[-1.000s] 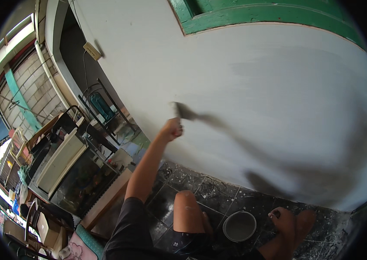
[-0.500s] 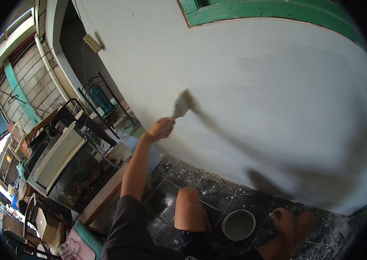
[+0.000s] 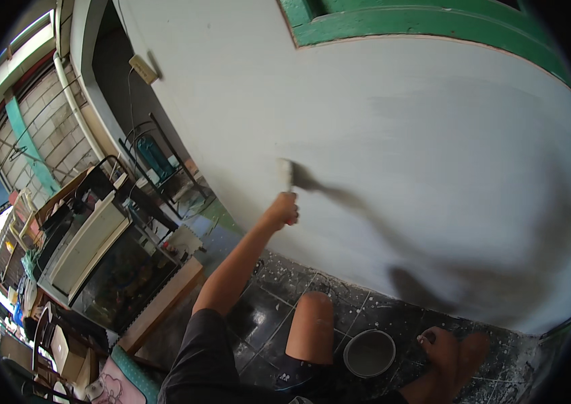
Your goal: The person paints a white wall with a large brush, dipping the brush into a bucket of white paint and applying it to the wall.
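The left hand (image 3: 283, 211) gripped a paintbrush (image 3: 287, 176) standing upright, bristles up against the grey wall (image 3: 433, 168), above the black tiled floor (image 3: 272, 310).

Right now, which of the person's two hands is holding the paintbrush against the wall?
The left hand, raised on an outstretched arm, grips the paintbrush against the grey wall. The right hand is down low on the floor, beside the small round paint pot.

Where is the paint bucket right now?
In the head view, the paint bucket sits on the dark tiled floor at lower centre-right, between the person's bent knee and their right hand, just below the wall.
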{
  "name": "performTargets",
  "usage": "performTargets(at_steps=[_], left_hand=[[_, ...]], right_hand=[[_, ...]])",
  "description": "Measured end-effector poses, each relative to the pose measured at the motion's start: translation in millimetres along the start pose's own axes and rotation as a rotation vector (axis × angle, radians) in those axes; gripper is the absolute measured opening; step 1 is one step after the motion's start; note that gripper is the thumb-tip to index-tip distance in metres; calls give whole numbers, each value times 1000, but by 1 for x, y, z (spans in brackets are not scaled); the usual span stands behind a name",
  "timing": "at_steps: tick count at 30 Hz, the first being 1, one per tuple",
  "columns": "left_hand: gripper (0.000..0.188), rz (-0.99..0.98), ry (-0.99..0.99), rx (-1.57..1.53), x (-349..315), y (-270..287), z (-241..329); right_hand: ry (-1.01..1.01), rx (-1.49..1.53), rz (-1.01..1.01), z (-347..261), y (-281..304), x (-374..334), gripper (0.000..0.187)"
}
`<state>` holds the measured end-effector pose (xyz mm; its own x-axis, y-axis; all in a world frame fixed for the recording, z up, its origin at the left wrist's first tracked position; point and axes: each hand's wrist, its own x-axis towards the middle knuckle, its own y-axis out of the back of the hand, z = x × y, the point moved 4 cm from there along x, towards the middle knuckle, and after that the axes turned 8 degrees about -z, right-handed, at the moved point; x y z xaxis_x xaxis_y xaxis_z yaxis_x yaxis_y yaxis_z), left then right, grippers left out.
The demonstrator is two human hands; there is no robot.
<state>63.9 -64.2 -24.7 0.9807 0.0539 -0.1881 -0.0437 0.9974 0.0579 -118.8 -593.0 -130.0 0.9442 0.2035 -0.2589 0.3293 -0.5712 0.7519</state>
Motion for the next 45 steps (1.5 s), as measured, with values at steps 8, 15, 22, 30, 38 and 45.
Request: performTargets(at_steps=[8, 15, 22, 30, 38, 45], left_hand=[[26, -375, 66, -82, -117, -46, 48], [27, -84, 141, -158, -54, 100, 49], [29, 547, -22, -203, -18, 199, 55], [31, 435, -202, -440, -19, 189, 20], [22, -127, 1, -308, -66, 0, 12], [31, 16, -40, -214, -53, 63, -16]], right_hand=[[34, 40, -31, -9, -8, 12, 24], [26, 26, -38, -5, -5, 8, 24], [104, 143, -6, -4, 0, -10, 22], [128, 104, -82, -34, 1, -17, 22], [1, -69, -79, -15, -7, 3, 24], [31, -84, -144, -20, -27, 25, 24]])
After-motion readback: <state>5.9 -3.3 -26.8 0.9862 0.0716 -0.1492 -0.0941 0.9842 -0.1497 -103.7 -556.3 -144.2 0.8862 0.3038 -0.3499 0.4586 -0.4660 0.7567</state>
